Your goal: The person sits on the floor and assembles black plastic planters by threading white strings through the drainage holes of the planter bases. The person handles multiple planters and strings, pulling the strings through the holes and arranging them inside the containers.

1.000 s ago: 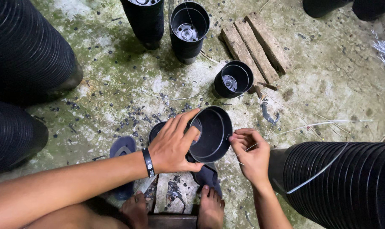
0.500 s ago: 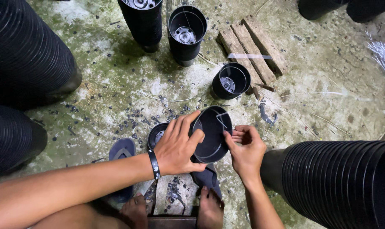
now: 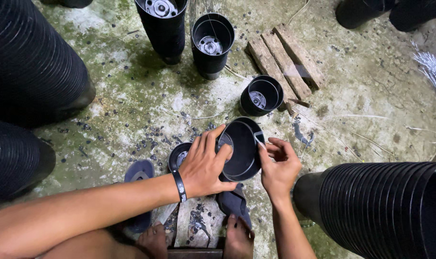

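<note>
My left hand (image 3: pixel 206 163) grips a black plastic pot (image 3: pixel 242 148) by its left rim, tilted so its open mouth faces up towards me. My right hand (image 3: pixel 278 165) touches the pot's right rim, its fingers pinched on something small and thin that I cannot make out. Just left of the held pot, a second small black pot (image 3: pixel 179 156) stands on the floor, partly hidden by my left hand. My left wrist wears a black band. My bare feet (image 3: pixel 153 240) rest on dark sandals near the bottom edge.
A single black pot (image 3: pixel 262 95) stands beside three wooden slats (image 3: pixel 285 60). Two taller pot stacks (image 3: pixel 212 43) stand at the top. Long stacks of nested pots lie at the left (image 3: pixel 31 72) and lower right (image 3: pixel 390 206). Thin wires (image 3: pixel 434 67) lie at right.
Both hands and the held pot have shifted slightly; the pot has tilted more and my right hand has closed in on its right rim.
</note>
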